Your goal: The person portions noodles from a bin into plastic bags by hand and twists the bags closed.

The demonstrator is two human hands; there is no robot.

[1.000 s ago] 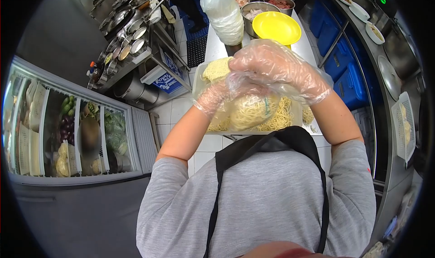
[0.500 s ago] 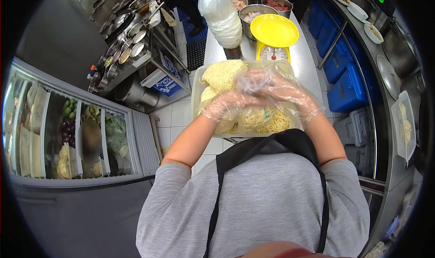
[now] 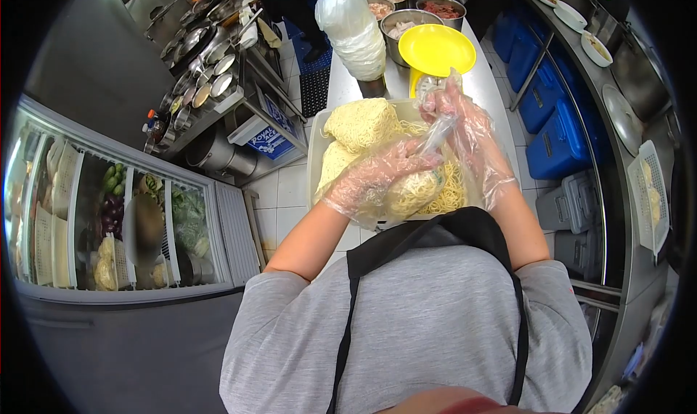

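Observation:
Both my hands wear clear plastic gloves and hold one clear plastic bag of noodles [image 3: 415, 193] over a pale plastic tub [image 3: 315, 152]. My left hand [image 3: 388, 168] is closed round the bag's neck, just above the noodles. Higher up and to the right, my right hand [image 3: 461, 122] grips the gathered upper end of the bag, which stretches taut between the two. Blocks of pale yellow noodles [image 3: 361, 123] fill the left of the tub, and loose noodles [image 3: 454, 189] lie at its right.
Behind the tub stand a yellow scale pan [image 3: 437, 49] and a tall stack wrapped in plastic [image 3: 352, 29]. Metal bowls [image 3: 414, 16] of meat sit farther back. A glass-front fridge [image 3: 123, 218] is at left, blue bins [image 3: 555, 138] at right. Another person [image 3: 287, 7] stands at the far left.
My hands were together over the tub. Now the right has risen with the bag's upper end, while the left has come down round the neck. The bag's noodles show more.

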